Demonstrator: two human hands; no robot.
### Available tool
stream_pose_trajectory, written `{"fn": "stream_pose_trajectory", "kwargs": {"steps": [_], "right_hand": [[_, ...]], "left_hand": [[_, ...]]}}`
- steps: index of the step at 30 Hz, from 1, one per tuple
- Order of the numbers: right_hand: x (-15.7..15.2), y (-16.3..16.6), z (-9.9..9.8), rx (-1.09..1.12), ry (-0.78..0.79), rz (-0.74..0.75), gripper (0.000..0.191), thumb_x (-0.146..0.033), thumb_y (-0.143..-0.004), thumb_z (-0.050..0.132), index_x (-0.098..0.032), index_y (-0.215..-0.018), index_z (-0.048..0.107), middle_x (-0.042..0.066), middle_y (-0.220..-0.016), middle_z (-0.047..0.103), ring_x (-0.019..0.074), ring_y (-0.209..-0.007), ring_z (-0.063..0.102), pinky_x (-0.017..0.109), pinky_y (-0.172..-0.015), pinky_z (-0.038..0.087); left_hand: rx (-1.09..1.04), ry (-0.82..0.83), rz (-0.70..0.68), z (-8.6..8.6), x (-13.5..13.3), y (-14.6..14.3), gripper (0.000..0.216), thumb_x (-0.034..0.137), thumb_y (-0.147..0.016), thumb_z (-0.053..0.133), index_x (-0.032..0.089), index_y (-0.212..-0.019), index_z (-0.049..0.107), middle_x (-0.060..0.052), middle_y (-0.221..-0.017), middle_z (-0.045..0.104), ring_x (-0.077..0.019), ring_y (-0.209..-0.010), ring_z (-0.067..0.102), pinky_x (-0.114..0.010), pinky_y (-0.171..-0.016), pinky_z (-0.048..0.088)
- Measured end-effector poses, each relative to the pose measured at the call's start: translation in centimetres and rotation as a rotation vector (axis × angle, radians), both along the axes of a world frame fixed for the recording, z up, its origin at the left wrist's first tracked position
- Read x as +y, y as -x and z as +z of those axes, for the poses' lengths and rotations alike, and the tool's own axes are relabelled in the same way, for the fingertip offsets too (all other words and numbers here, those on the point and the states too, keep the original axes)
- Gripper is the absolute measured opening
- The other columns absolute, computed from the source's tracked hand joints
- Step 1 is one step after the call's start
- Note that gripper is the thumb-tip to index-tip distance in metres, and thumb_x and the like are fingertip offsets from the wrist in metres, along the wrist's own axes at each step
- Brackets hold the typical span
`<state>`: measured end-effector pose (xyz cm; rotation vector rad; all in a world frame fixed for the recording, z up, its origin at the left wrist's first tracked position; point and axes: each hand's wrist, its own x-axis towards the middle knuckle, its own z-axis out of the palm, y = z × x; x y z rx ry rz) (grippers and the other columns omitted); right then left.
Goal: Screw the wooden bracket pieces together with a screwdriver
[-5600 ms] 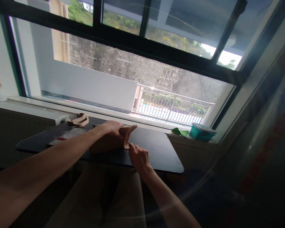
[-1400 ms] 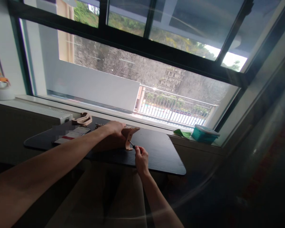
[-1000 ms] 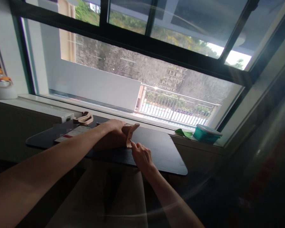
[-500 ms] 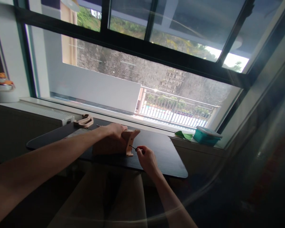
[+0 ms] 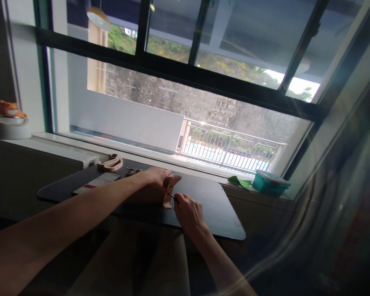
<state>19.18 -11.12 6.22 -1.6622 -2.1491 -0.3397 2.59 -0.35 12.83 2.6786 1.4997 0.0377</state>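
A light wooden assembly (image 5: 169, 188) stands on the dark table (image 5: 209, 205), with an upright curved wooden piece at its right end. My left hand (image 5: 156, 176) lies over the top of the wooden assembly and presses it down. My right hand (image 5: 187, 210) is closed on a small dark tool (image 5: 172, 197) whose tip meets the upright piece low down.
Loose curved wooden parts (image 5: 111, 163) and a printed sheet (image 5: 96, 183) lie at the table's far left. A teal lidded box (image 5: 270, 182) and green sheets (image 5: 240, 181) sit on the window sill. A white pot with an orange top (image 5: 8, 123) stands at the left.
My right hand has kept working the small tool at the upright piece, shifting its grip back and forth. My left hand stays on the assembly. The camera has tilted upward slightly.
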Motion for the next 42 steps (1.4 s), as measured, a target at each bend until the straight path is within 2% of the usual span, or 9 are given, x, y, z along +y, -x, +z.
{"fn": "stream_pose_trajectory", "kwargs": {"steps": [5,10,15,18,20,25,32,38,42], "right_hand": [[0.3,-0.8,3.0,-0.062,-0.001,-0.029,0.022,-0.033,-0.091,0.045,-0.024,-0.092,0.065,0.003,-0.086,0.071,0.0174,-0.073,0.065,0.027,-0.059,0.034],[2.9,0.1,6.4,-0.263,0.073,-0.004,0.031,-0.035,-0.093,0.043,-0.020,-0.091,0.070,0.009,-0.087,0.073,0.0211,-0.082,0.067,0.028,-0.064,0.039],[6.4,2.0,7.2,-0.360,0.161,0.048,0.024,-0.033,-0.085,0.053,-0.021,-0.091,0.073,0.008,-0.093,0.074,0.0202,-0.087,0.067,0.025,-0.066,0.043],[7.9,3.2,7.7,-0.420,0.211,0.054,0.023,-0.030,-0.082,0.055,-0.021,-0.093,0.073,0.009,-0.097,0.073,0.0203,-0.090,0.067,0.025,-0.068,0.045],[8.6,3.9,8.2,-0.463,0.255,0.060,0.023,-0.031,-0.079,0.060,-0.022,-0.094,0.073,0.009,-0.099,0.073,0.0205,-0.091,0.066,0.024,-0.069,0.045],[8.9,5.3,9.8,-0.565,0.383,0.065,0.023,-0.030,-0.069,0.067,-0.020,-0.089,0.075,0.007,-0.093,0.074,0.0199,-0.083,0.066,0.024,-0.064,0.045],[7.5,3.7,9.5,-0.561,0.316,0.115,0.027,-0.035,-0.080,0.053,-0.023,-0.089,0.075,0.004,-0.087,0.073,0.0150,-0.075,0.062,0.023,-0.059,0.037],[7.0,0.5,8.4,-0.520,0.228,0.130,0.033,-0.044,-0.086,0.049,-0.023,-0.084,0.074,0.003,-0.076,0.071,0.0129,-0.067,0.059,0.024,-0.055,0.032],[7.4,0.4,8.0,-0.499,0.185,0.122,0.032,-0.041,-0.086,0.049,-0.022,-0.083,0.074,0.004,-0.075,0.071,0.0137,-0.066,0.058,0.025,-0.054,0.030]], "left_hand": [[-0.101,0.134,-0.045,-0.4,1.6,0.3,0.059,0.056,-0.056,0.070,0.023,-0.104,0.062,-0.003,-0.102,0.070,-0.0226,-0.090,0.064,-0.026,-0.070,0.048],[-0.147,0.261,-0.060,-2.9,2.9,0.5,0.045,0.059,-0.065,0.062,0.022,-0.089,0.069,0.001,-0.087,0.072,-0.0177,-0.078,0.064,-0.022,-0.064,0.046],[-0.184,0.170,0.041,-5.5,3.1,1.5,0.040,0.056,-0.066,0.063,0.017,-0.069,0.069,-0.003,-0.069,0.068,-0.0200,-0.067,0.062,-0.025,-0.060,0.044],[-0.269,0.007,0.112,-6.6,2.1,1.3,0.037,0.052,-0.067,0.064,0.017,-0.076,0.068,-0.008,-0.081,0.069,-0.0253,-0.078,0.063,-0.030,-0.067,0.045],[-0.362,-0.115,0.125,-7.4,1.0,0.5,0.030,0.042,-0.079,0.054,0.017,-0.088,0.067,-0.011,-0.097,0.067,-0.0269,-0.092,0.060,-0.033,-0.077,0.044],[-0.529,-0.184,-0.044,-9.4,-2.0,-1.1,0.018,0.030,-0.082,0.053,0.020,-0.082,0.067,-0.005,-0.091,0.068,-0.0199,-0.089,0.060,-0.029,-0.083,0.044],[-0.648,-0.182,-0.171,-10.1,-3.4,-0.5,0.014,0.031,-0.079,0.059,0.021,-0.081,0.068,-0.002,-0.091,0.069,-0.0181,-0.088,0.061,-0.027,-0.087,0.044],[-0.676,-0.182,-0.167,-9.8,-3.8,-0.5,0.015,0.029,-0.079,0.058,0.022,-0.085,0.070,-0.003,-0.106,0.068,-0.0195,-0.099,0.061,-0.028,-0.091,0.043],[-0.669,-0.186,-0.142,-9.8,-3.9,-0.6,0.015,0.029,-0.079,0.058,0.022,-0.083,0.070,-0.003,-0.106,0.068,-0.0200,-0.098,0.061,-0.029,-0.090,0.044]]}}
